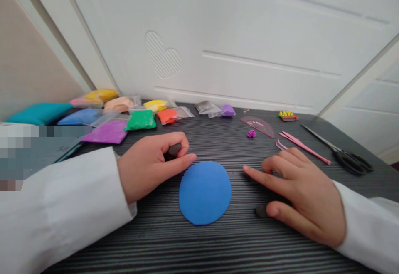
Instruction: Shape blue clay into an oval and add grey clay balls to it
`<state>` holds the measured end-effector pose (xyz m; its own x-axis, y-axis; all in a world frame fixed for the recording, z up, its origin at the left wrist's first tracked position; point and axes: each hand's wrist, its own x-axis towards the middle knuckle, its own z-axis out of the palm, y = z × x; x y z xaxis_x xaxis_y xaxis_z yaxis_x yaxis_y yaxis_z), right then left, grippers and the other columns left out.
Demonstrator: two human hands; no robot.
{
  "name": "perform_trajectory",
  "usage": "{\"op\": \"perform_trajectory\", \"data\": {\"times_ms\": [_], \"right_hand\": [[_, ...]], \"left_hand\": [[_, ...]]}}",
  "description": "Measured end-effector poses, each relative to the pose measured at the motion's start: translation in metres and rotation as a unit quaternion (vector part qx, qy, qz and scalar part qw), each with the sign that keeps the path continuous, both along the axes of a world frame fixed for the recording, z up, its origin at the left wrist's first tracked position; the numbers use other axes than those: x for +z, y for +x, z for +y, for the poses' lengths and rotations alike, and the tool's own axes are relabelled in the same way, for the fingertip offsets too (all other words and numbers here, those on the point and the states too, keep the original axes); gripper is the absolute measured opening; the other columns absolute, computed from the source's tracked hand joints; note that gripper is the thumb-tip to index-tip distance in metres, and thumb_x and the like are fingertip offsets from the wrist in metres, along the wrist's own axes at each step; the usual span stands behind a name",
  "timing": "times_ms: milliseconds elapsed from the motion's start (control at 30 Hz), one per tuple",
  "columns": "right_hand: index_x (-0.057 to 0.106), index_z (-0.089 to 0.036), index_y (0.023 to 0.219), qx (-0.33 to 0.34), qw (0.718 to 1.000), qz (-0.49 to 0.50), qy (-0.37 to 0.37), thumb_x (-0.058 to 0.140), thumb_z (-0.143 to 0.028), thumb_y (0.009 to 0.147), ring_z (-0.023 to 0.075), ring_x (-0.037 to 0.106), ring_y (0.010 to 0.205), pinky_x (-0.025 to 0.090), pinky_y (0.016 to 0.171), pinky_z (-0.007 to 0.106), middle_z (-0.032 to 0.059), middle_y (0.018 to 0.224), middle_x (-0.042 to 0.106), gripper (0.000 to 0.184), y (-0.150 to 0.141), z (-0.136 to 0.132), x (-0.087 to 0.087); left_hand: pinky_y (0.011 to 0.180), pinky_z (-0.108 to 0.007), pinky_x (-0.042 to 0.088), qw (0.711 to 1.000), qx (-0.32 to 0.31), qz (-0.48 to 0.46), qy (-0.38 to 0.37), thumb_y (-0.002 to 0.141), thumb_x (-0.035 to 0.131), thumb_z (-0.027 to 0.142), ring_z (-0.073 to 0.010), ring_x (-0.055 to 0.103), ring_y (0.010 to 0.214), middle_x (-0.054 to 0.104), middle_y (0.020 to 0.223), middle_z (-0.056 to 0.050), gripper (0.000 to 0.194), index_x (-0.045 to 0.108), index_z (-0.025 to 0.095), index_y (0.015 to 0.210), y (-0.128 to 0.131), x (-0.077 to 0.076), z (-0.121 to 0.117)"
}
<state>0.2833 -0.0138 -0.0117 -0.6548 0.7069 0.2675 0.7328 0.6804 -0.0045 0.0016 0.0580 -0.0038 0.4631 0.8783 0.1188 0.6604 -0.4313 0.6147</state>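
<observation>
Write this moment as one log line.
left hand: holds dark clay lump | right hand: by dark clay bit | between: blue clay disc

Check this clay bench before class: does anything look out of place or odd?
Two loose bits stand out: a small magenta clay curl lies on the dark table beside the pink protractor, away from the bagged clay, and a dark clay lump sits by the thumb of the right hand.
</observation>
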Motion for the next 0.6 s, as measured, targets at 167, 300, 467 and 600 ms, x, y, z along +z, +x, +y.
{"op": "perform_trajectory", "data": {"times_ms": [167, 300, 467, 600], "right_hand": [[0.052, -0.02, 0.125, 0.021, 1.0, 0.004, 0.008, 0.03, -0.048, 0.093, 0.0193, 0.043, 0.076, 0.03, 0.071, 0.042, 0.0073, 0.089, 0.053, 0.048, 0.0031, -0.0011, 0.0003], [0.049, -0.026, 0.128, 0.019, 1.0, -0.002, -0.007, 0.03, -0.053, 0.091, 0.0193, 0.043, 0.075, 0.031, 0.07, 0.041, 0.0062, 0.089, 0.052, 0.05, 0.0005, -0.0015, -0.0004], [0.053, -0.02, 0.124, -0.009, 1.0, -0.003, 0.003, 0.03, -0.05, 0.092, 0.0201, 0.045, 0.078, 0.031, 0.072, 0.042, 0.0077, 0.091, 0.052, 0.049, 0.0028, 0.001, 0.0009], [0.053, -0.022, 0.123, 0.015, 1.0, 0.006, 0.011, 0.033, -0.046, 0.092, 0.0188, 0.045, 0.075, 0.031, 0.072, 0.041, 0.0065, 0.088, 0.052, 0.044, 0.0037, -0.0009, 0.0022]], "left_hand": [[0.05, -0.024, 0.029, 1.0, -0.001, -0.003, 0.001, 0.079, 0.053, 0.043, -0.0111, 0.042, 0.052, 0.049, 0.054, 0.006, 0.031, 0.039, 0.02, 0.062, -0.0006, -0.0005, 0.0008], [0.05, -0.024, 0.029, 1.0, -0.005, -0.007, 0.001, 0.079, 0.053, 0.042, -0.0105, 0.042, 0.05, 0.048, 0.053, 0.006, 0.031, 0.039, 0.02, 0.062, -0.0004, -0.0007, 0.0011], [0.05, -0.023, 0.028, 1.0, -0.001, -0.007, 0.009, 0.078, 0.053, 0.041, -0.01, 0.042, 0.05, 0.047, 0.052, 0.006, 0.03, 0.039, 0.02, 0.061, 0.0005, -0.0004, 0.0003], [0.049, -0.023, 0.028, 1.0, -0.006, -0.012, 0.015, 0.079, 0.054, 0.038, -0.0092, 0.038, 0.049, 0.043, 0.051, 0.007, 0.03, 0.038, 0.02, 0.061, 0.0007, -0.0003, -0.0002]]}}
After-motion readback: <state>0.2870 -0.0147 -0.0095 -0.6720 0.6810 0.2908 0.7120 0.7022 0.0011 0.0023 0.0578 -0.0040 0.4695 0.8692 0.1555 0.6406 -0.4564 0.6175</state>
